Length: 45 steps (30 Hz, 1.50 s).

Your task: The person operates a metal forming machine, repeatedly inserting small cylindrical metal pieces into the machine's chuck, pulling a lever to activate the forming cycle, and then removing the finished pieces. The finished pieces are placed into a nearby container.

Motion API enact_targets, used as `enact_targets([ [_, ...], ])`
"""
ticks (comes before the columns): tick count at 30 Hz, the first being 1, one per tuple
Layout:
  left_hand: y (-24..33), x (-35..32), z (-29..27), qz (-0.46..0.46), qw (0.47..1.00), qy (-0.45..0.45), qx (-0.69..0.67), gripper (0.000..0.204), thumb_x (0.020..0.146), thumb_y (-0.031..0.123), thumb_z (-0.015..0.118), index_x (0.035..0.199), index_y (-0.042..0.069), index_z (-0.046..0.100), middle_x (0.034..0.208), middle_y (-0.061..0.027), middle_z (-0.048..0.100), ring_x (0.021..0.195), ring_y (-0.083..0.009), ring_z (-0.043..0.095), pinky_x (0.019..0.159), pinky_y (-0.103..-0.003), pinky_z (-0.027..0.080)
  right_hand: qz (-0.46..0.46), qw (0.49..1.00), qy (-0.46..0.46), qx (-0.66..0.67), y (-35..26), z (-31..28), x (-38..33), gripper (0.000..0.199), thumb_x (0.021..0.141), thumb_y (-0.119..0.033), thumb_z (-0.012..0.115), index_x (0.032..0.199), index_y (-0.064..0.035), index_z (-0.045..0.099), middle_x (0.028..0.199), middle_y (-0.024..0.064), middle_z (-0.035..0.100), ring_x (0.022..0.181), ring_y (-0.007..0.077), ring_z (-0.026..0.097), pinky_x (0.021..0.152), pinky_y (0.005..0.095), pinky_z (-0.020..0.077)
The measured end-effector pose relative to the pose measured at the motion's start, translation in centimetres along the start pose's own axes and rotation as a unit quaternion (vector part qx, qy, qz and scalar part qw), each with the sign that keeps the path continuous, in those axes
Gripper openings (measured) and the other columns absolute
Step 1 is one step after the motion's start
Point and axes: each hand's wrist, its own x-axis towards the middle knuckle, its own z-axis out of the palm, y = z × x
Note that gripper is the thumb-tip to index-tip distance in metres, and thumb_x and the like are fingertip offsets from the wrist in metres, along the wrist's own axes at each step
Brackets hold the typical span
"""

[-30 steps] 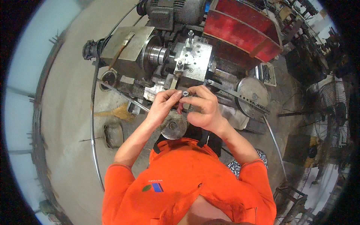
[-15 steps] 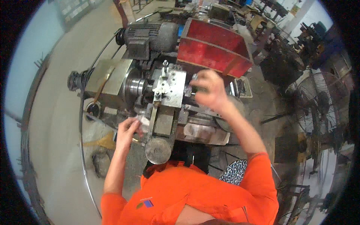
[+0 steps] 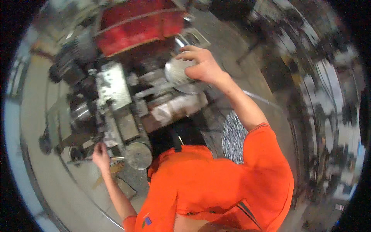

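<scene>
Two bare hands are spreading wide over the metalworking machine (image 3: 128,125), one at each end of its near side. The left hand (image 3: 101,156) is lying over a slim metal rod (image 3: 119,158) just off the machine's near-left corner. The rod is showing on both sides of the hand, so it is probably sticking out there to be within easy reach; blur is hiding whether the fingers are closing round it or only resting on it.

The right hand (image 3: 203,65) is hovering by the far-right part of the machine, partly covering the large round disc (image 3: 176,71) in this view. Its fingers are curling toward the left, but I cannot tell whether they are pinching something small or whether they are touching the disc.

A smaller round disc (image 3: 138,156) is jutting past the machine's near edge, perhaps so that it is clearing the slide behind it. The bright holed block (image 3: 116,85) is sitting farther back, left of the machine's middle, and the red bin (image 3: 143,31) is standing beyond the far edge. A heap of small metal parts (image 3: 233,139) is lying off the near-right corner, beside the orange shirt (image 3: 201,166), seemingly close for the right arm.
</scene>
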Motion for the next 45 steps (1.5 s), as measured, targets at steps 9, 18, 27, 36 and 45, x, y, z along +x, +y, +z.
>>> enact_targets([
  [9,-0.5,1.5,0.6,-0.032,0.993,-0.059,0.096,0.029,0.086,0.024,0.06,0.101,0.001,0.066,0.09,-0.0155,0.068,0.078,-0.0247,0.064,0.072,-0.035,0.048,0.452,0.864,-0.036,-0.217,10.4,-7.0,-27.0,0.032,0.064,-0.017,0.06,0.092,-0.0065,0.07,0.09,0.0178,0.067,0.085,0.0305,0.065,0.08,0.0354,0.0505],
  [18,-0.8,1.4,0.2,-0.029,0.993,-0.072,0.093,0.035,0.085,0.028,0.061,0.105,-0.001,0.064,0.094,-0.0168,0.067,0.083,-0.0279,0.065,0.076,-0.035,0.048,0.458,0.814,-0.191,-0.3,16.0,-2.6,-35.0,0.02,0.065,-0.021,0.057,0.073,-0.0052,0.068,0.082,0.0188,0.065,0.08,0.0343,0.063,0.076,0.0391,0.0517],
  [27,-0.6,1.1,0.6,-0.013,0.995,-0.02,0.101,0.035,0.085,0.03,0.06,0.102,0.0,0.065,0.095,-0.0159,0.067,0.085,-0.0279,0.065,0.077,-0.035,0.047,0.561,0.738,-0.227,-0.298,17.0,-0.7,-33.7,0.035,0.067,-0.024,0.059,0.092,-0.001,0.065,0.103,0.0215,0.063,0.102,0.0318,0.059,0.089,0.0371,0.0475],
  [36,-1.2,1.1,0.6,-0.014,0.994,-0.017,0.107,0.032,0.086,0.03,0.059,0.101,0.002,0.066,0.094,-0.0148,0.068,0.085,-0.0273,0.064,0.076,-0.036,0.047,0.6,0.707,-0.242,-0.285,18.1,-0.1,-33.0,0.041,0.07,-0.028,0.061,0.1,0.0,0.064,0.111,0.0194,0.061,0.104,0.0308,0.059,0.09,0.0377,0.0471],
  [45,0.1,1.1,0.0,-0.011,0.995,-0.091,0.045,0.03,0.087,0.025,0.06,0.101,-0.001,0.064,0.087,-0.0111,0.067,0.075,-0.0181,0.063,0.068,-0.03,0.047,0.452,0.846,-0.18,-0.221,16.1,-3.0,-36.1,0.022,0.072,-0.02,0.058,0.069,0.0005,0.066,0.083,0.0146,0.067,0.073,0.0224,0.062,0.067,0.0315,0.0512],
])
